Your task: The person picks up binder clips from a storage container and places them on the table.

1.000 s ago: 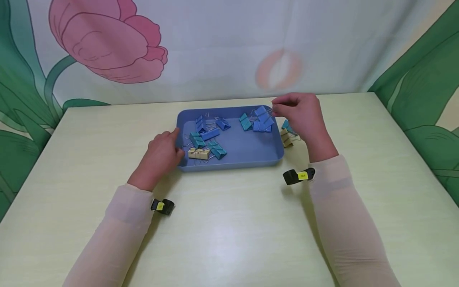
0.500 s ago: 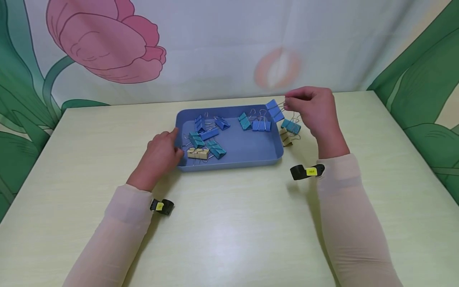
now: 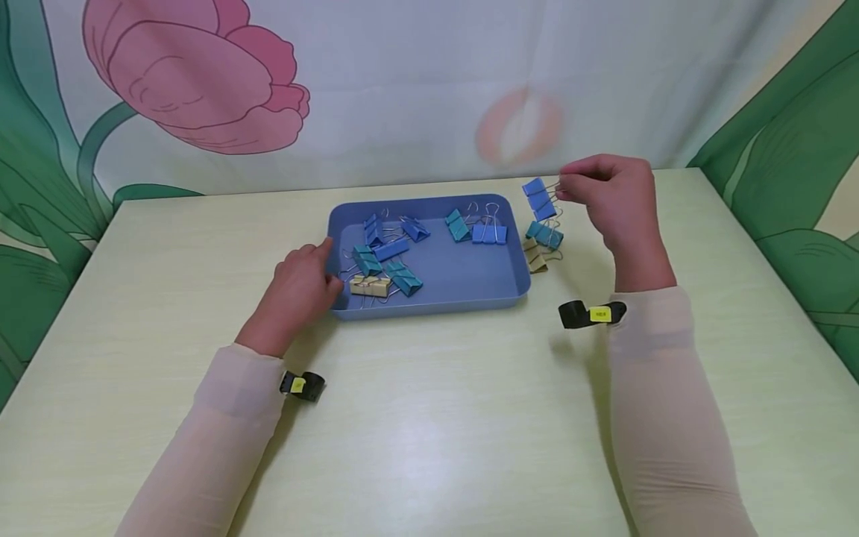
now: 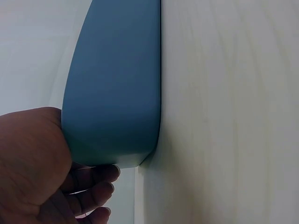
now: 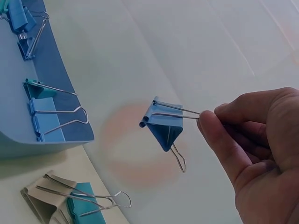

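- Beyond the right end of the blue tray (image 3: pixel 470 277), I have a blue binder clip (image 3: pixel 540 198) raised in the air, apart from the other clips in the right wrist view.
- My right hand (image 3: pixel 619 195) grasps that clip by one wire handle, pinched between thumb and index finger. The clip's body points away from the fingertips, and its other handle slants downward.
- My left hand (image 3: pixel 294 289) grips the tray at its left end. From the left wrist I see fingers curled at the outside of the wall, while the thumb passes out of sight behind it.
- Beside the tray's right wall I see a teal clip (image 3: pixel 545 236) and a cream clip (image 3: pixel 535 256), lying close together on the pale table (image 3: pixel 429 425).
- Toward the tray's right side sit a small teal clip (image 3: pixel 458 227) and a second blue clip (image 3: pixel 490 235), its wire loops upright.
- Toward the left side I count a cluster of six: three blue, two teal and one cream clip at the front (image 3: pixel 370 286).
- Behind the table I see a light cloth backdrop (image 3: pixel 403 89) printed with a pink flower (image 3: pixel 201 82).
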{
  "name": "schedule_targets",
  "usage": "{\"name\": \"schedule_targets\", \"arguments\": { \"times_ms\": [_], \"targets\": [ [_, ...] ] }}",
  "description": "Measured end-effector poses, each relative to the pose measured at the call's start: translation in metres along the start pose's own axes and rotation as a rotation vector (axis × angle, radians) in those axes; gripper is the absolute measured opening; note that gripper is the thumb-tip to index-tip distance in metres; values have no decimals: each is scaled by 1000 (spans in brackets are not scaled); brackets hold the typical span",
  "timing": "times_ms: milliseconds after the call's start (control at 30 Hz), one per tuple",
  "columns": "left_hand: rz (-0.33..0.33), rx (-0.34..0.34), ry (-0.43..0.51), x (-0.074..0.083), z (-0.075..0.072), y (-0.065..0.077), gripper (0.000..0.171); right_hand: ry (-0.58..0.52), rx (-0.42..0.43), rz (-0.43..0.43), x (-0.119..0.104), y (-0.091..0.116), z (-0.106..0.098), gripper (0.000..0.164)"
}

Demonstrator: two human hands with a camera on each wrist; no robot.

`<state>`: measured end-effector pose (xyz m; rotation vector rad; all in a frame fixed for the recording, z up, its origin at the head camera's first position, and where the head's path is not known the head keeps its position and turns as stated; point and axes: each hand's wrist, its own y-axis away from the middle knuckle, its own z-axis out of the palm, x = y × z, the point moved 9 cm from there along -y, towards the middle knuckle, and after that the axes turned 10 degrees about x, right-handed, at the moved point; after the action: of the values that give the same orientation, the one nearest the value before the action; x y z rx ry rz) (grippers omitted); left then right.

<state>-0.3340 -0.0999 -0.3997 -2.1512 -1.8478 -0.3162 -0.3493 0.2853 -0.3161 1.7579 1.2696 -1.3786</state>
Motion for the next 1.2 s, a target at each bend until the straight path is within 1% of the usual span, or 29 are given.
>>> {"name": "schedule_targets", "arguments": {
  "times_ms": [200,600,767,933,1200],
  "targets": [
    [-17,-9,1,0,0,0,64,-5,14,29,6,-4,-8,32],
    [-19,-9,10,1,0,1,64,-9,76,87,21,-12,-25,30],
    [-17,-4,13,-1,0,1,64,11,59,108,27,-15,-29,29],
    [-6,-10,13,0,1,0,63,55,41,125,33,-16,-32,26],
    [-17,-23,26,0,1,1,64,142,3,157,43,-16,-31,31]
  ]
}}
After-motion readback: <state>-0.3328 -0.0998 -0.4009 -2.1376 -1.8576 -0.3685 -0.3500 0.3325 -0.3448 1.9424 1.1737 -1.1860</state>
